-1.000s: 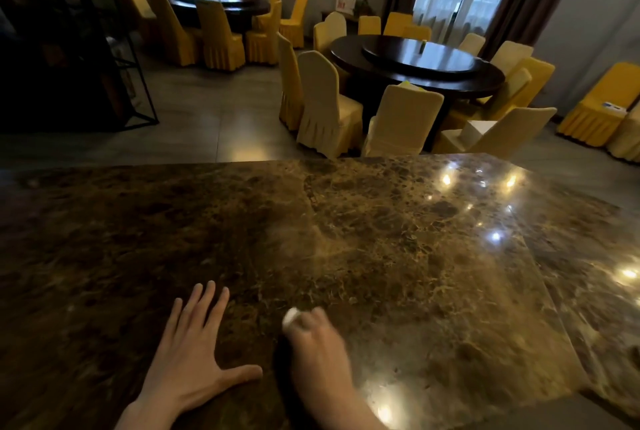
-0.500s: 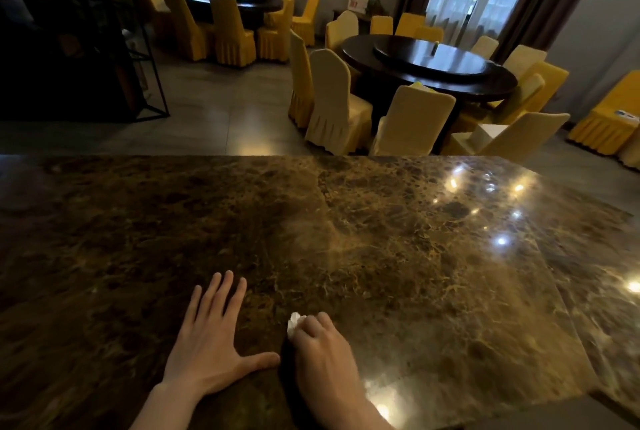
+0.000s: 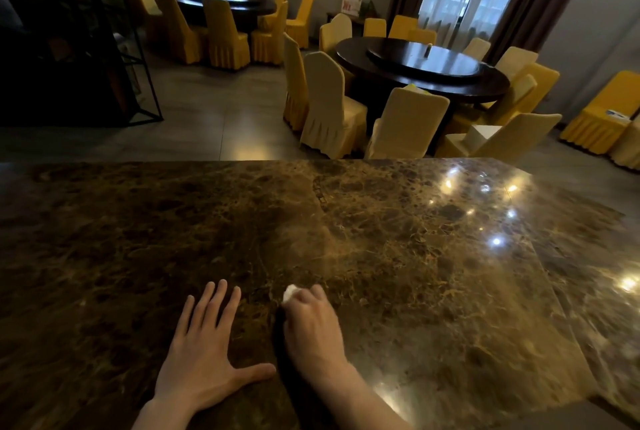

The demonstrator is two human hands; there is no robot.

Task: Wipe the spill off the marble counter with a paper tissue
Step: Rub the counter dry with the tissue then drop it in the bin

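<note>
Right hand (image 3: pixel 311 329) presses tissue (image 3: pixel 290 292) on counter (image 3: pixel 433 273); spill unclear.

Paper tissue (image 3: pixel 290 292) mostly hidden under the blurred right hand (image 3: pixel 311 329); both forearms cut off below.

Bare marble counter (image 3: pixel 381 256) all around, only the left hand (image 3: pixel 204 357) alongside.

A: What's changed since a second ago?
B: Right hand (image 3: pixel 313 325) with the tissue (image 3: pixel 290 292) slid a little farther out across the tabletop (image 3: pixel 433 273) — small stroke. Left hand (image 3: pixel 204 357) crept forward with it.
A: View?
B: Camera tipped up and left — more of the far room shows.
</note>
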